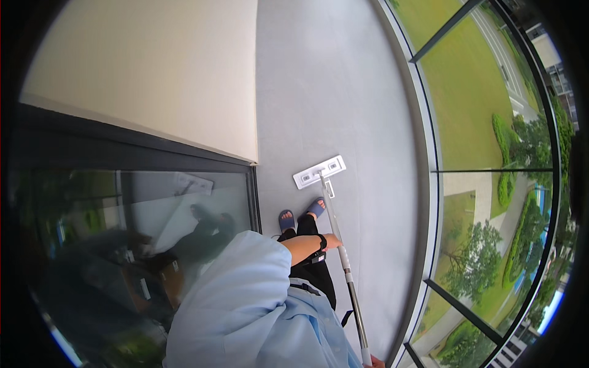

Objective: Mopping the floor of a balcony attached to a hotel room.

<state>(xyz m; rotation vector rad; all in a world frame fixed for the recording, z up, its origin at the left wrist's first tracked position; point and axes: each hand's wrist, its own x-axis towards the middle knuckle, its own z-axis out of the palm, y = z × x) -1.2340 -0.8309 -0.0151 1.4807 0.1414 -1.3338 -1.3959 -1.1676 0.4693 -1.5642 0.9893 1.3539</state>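
My left hand [332,241], with a black band on the wrist, is closed around the pole of a flat mop [334,218]. Its white rectangular head [319,172] lies flat on the grey floor, a little ahead of my feet. From there the pole slants back past my right side, grey-white low down and bare metal higher up. At the bottom edge of the view, my right hand [376,362] grips the pole's upper end; most of that hand is cut off. The underside of the mop head is hidden.
My feet in blue slippers [286,221] stand on the grey floor [331,92]. A cream wall [152,69] rises on the left, with a dark-framed glass door or window [207,211] nearer me. Along the right runs a low ledge [425,184] under framed glass panes.
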